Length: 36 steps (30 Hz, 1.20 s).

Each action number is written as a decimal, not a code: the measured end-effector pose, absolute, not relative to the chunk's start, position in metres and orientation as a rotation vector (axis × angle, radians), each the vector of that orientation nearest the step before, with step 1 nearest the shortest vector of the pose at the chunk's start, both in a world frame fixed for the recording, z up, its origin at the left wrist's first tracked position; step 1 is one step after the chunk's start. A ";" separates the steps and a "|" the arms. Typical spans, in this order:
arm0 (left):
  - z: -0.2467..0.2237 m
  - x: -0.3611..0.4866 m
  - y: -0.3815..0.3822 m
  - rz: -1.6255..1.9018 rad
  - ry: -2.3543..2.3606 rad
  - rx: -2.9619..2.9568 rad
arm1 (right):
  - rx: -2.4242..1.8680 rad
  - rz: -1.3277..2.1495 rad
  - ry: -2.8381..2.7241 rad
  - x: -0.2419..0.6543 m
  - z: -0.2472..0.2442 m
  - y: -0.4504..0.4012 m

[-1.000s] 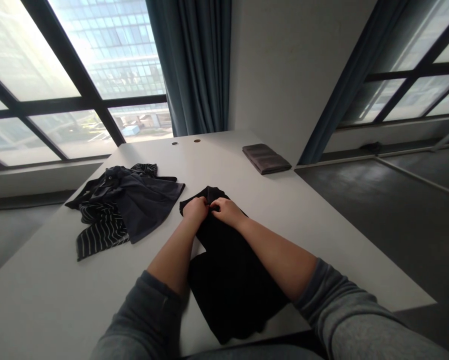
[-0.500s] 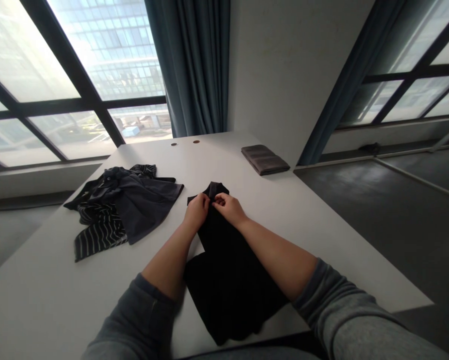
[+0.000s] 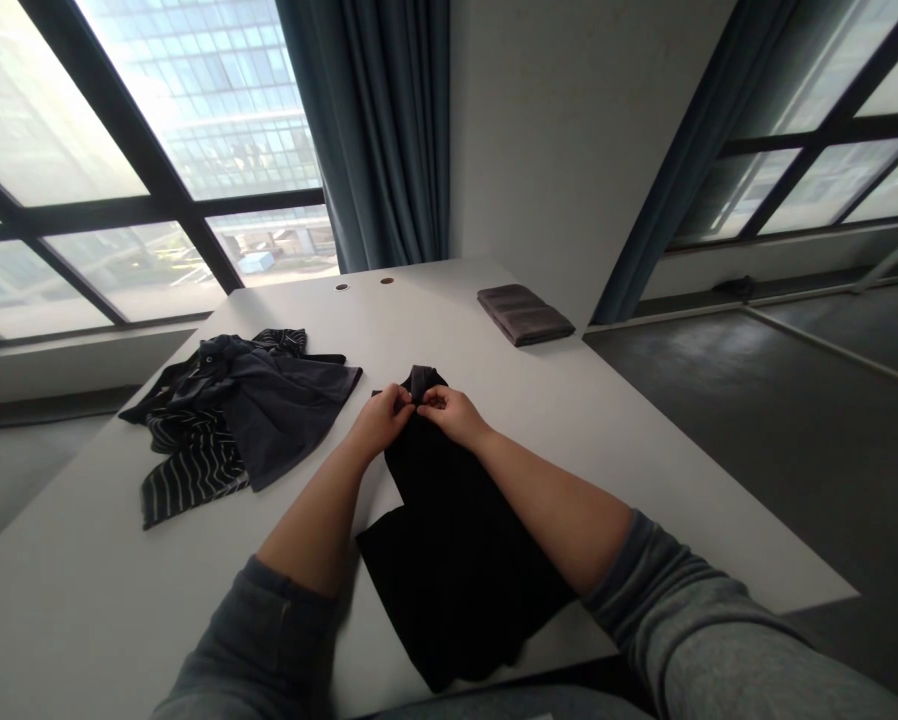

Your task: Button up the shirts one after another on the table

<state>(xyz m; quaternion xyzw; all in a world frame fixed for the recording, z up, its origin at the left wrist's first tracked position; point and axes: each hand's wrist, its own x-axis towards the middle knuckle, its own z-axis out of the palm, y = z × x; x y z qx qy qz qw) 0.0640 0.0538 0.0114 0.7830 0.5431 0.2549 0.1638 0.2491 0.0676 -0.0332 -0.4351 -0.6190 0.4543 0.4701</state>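
Note:
A black garment (image 3: 456,550) lies on the white table in front of me, its collar end pointing away. My left hand (image 3: 386,412) pinches the garment just below the collar, on its left side. Opposite it, my right hand (image 3: 449,412) grips the same area with thumb and fingers pressed together. The two hands are close together, fingertips nearly touching. A greyish band (image 3: 420,382) shows at the collar beyond the fingers. The small part between my fingertips is too small to make out.
On the white table (image 3: 614,470), a loose pile of dark and striped clothes (image 3: 284,410) lies at the left. A folded brown-grey cloth (image 3: 525,314) lies at the back right. Windows and a blue curtain (image 3: 389,130) stand beyond.
My left hand has shifted slightly left and its fingertips are more visible. My right hand stays at the collar. The whole view has moved slightly.

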 end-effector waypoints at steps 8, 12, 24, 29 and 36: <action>0.006 0.078 0.047 0.754 1.704 2.371 | -0.972 1.192 -1.444 0.246 -0.034 0.066; 0.004 0.074 0.046 0.828 1.573 2.421 | -0.976 1.172 -1.327 0.247 -0.039 0.067; 0.004 0.074 0.042 1.079 1.526 2.054 | -0.757 1.280 -1.311 0.248 -0.031 0.061; -0.001 0.079 0.044 1.222 1.454 1.760 | -0.830 1.119 -1.443 0.253 -0.032 0.064; 0.000 0.064 0.042 0.906 1.183 1.809 | -0.847 1.116 -1.346 0.251 -0.035 0.068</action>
